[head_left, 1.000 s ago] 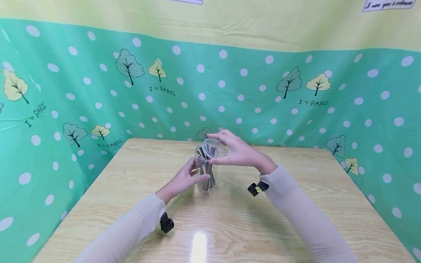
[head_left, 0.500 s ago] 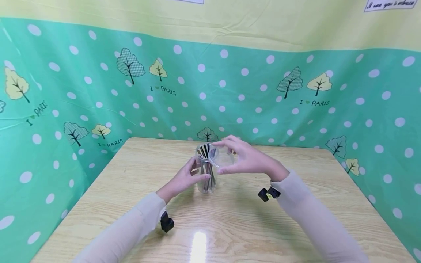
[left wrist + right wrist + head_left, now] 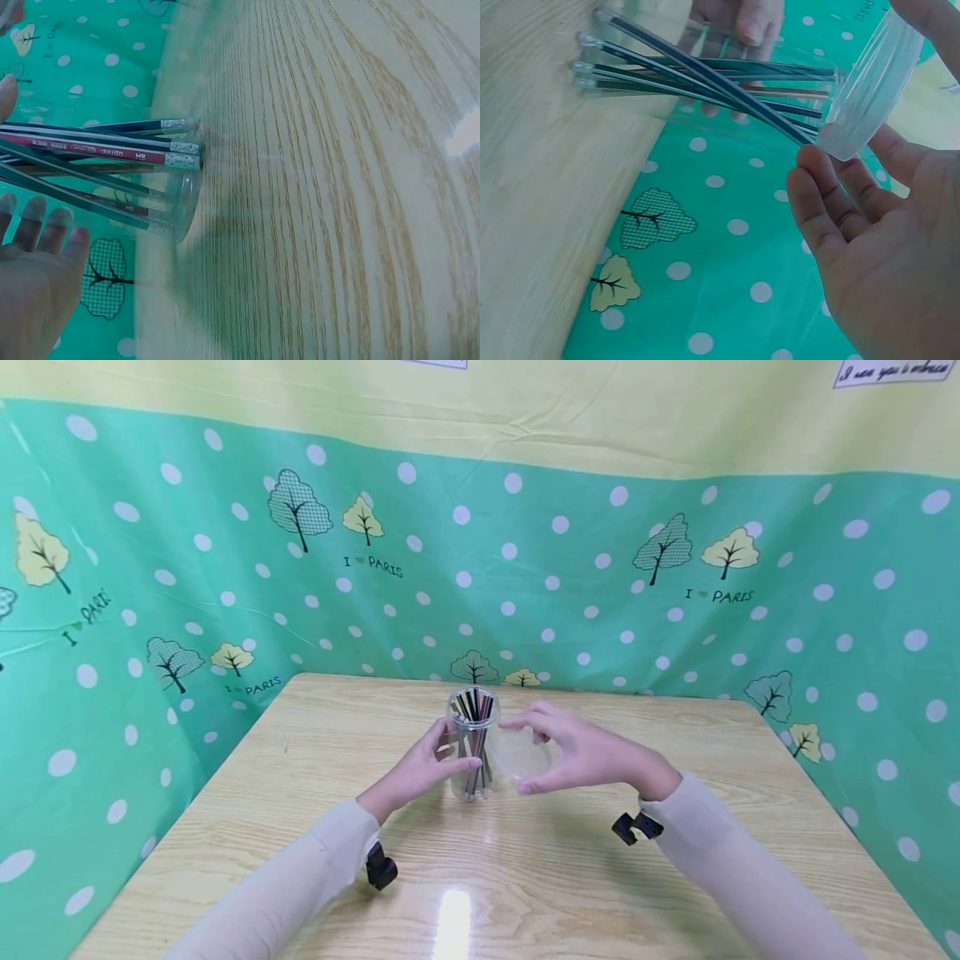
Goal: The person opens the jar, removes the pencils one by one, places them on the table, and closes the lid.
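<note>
A clear plastic jar (image 3: 456, 787) stands upright on the table with its mouth uncovered. Inside lean several pencils (image 3: 477, 743); their metal-banded ends rest at the jar's bottom in the left wrist view, one pencil (image 3: 97, 148) being red. My left hand (image 3: 416, 772) holds the jar, its fingers behind and the thumb at the near side. Between thumb and fingers, my right hand (image 3: 588, 756) grips the clear round lid (image 3: 522, 754) by its edge, tilted and just right of the jar. The right wrist view has the ribbed lid (image 3: 874, 90) near the jar's mouth.
The light wood table (image 3: 637, 877) carries the jar and runs back to a green dotted curtain (image 3: 525, 610) behind and at both sides. Each wrist wears a black camera, such as the right one (image 3: 636, 828). A light glare (image 3: 453, 918) lies near the front.
My right hand has moved the lid from above the jar's mouth to the right and downward, uncovering the pencil tops. The left hand and the jar have stayed in place.
</note>
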Tool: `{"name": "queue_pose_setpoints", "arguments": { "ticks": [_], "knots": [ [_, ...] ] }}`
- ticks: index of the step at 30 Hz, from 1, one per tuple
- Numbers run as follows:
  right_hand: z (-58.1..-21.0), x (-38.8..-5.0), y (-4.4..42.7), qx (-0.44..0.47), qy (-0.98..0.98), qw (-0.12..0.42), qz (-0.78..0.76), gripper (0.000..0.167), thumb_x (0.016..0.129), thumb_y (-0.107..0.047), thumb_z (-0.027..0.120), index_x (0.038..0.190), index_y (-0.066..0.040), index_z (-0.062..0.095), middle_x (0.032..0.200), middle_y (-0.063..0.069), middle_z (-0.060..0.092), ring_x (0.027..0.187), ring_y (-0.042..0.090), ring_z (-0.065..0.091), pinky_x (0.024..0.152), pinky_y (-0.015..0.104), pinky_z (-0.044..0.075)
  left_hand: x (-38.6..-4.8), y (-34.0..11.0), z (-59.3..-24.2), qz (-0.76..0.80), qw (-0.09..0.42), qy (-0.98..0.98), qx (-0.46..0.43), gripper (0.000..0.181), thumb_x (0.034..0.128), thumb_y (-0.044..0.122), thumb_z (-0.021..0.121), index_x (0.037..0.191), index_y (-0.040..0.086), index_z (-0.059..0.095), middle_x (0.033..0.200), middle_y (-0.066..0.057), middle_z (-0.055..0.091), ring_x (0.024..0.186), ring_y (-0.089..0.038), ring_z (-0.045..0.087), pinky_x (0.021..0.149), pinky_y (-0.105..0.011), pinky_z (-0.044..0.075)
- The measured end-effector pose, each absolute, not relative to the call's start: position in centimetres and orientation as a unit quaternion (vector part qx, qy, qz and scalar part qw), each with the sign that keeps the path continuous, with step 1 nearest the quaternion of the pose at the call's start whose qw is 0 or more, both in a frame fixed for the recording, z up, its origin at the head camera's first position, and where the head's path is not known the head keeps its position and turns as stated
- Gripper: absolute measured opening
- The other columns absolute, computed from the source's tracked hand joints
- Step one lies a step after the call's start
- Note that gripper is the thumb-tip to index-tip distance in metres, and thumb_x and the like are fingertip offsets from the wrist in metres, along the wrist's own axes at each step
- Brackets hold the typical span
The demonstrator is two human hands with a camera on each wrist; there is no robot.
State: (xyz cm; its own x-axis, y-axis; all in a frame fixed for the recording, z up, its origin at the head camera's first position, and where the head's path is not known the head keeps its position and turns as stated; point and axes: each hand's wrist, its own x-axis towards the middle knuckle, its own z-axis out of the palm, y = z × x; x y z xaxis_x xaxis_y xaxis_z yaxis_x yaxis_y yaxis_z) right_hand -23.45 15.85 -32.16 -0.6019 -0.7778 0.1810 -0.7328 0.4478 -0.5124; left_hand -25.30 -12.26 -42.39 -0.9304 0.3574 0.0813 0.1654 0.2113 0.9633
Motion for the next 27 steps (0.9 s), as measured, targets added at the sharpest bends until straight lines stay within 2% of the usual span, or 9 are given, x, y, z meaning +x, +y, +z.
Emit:
{"name": "queue_pose_setpoints", "arguments": {
  "ticks": [7, 14, 19, 23, 27],
  "knots": [
    [-33.7, -23.0, 16.4, -0.449, 0.848, 0.059, -0.274, 0.079, 0.078, -0.037, 0.087, 0.144, -0.01, 0.052, 0.13, 0.001, 0.054, 0.098, 0.018, 0.052, 0.082, 0.034, 0.052, -25.3, -12.3, -42.5, 0.608, 0.082, 0.771, 0.17, 0.079, 0.0882, 0.027, 0.08, 0.153, 0.02, 0.034, 0.152, -0.018, 0.041, 0.139, -0.044, 0.038, 0.114, -0.054, 0.033],
    [-36.1, -23.0, 16.8, -0.437, 0.851, 0.102, -0.274, 0.081, 0.079, -0.043, 0.085, 0.143, -0.006, 0.05, 0.13, 0.005, 0.053, 0.104, 0.026, 0.053, 0.087, 0.04, 0.052, -25.3, -12.3, -42.4, 0.6, 0.077, 0.778, 0.172, 0.081, 0.0877, 0.03, 0.08, 0.153, 0.02, 0.034, 0.152, -0.019, 0.041, 0.139, -0.045, 0.037, 0.114, -0.055, 0.033],
    [-37.7, -22.8, 16.8, -0.437, 0.851, 0.116, -0.268, 0.08, 0.079, -0.036, 0.086, 0.144, -0.006, 0.049, 0.132, 0.011, 0.052, 0.109, 0.032, 0.054, 0.091, 0.048, 0.053, -25.3, -12.2, -42.3, 0.598, 0.076, 0.779, 0.175, 0.08, 0.0879, 0.029, 0.08, 0.153, 0.02, 0.034, 0.152, -0.019, 0.041, 0.139, -0.045, 0.038, 0.114, -0.054, 0.033],
    [-38.8, -22.8, 16.5, -0.43, 0.859, 0.121, -0.249, 0.083, 0.079, -0.036, 0.085, 0.145, -0.005, 0.047, 0.139, 0.011, 0.051, 0.12, 0.031, 0.053, 0.1, 0.046, 0.05, -25.3, -12.2, -42.3, 0.603, 0.077, 0.775, 0.174, 0.08, 0.0879, 0.028, 0.08, 0.153, 0.02, 0.034, 0.152, -0.019, 0.041, 0.139, -0.044, 0.037, 0.115, -0.054, 0.032],
    [-39.8, -22.8, 16.0, -0.424, 0.866, 0.129, -0.232, 0.087, 0.078, -0.042, 0.085, 0.146, -0.004, 0.046, 0.14, 0.01, 0.051, 0.124, 0.028, 0.052, 0.104, 0.042, 0.047, -25.3, -12.2, -42.3, 0.606, 0.08, 0.772, 0.174, 0.079, 0.0889, 0.024, 0.079, 0.153, 0.019, 0.033, 0.152, -0.019, 0.04, 0.141, -0.043, 0.035, 0.116, -0.054, 0.031]
  ]
}}
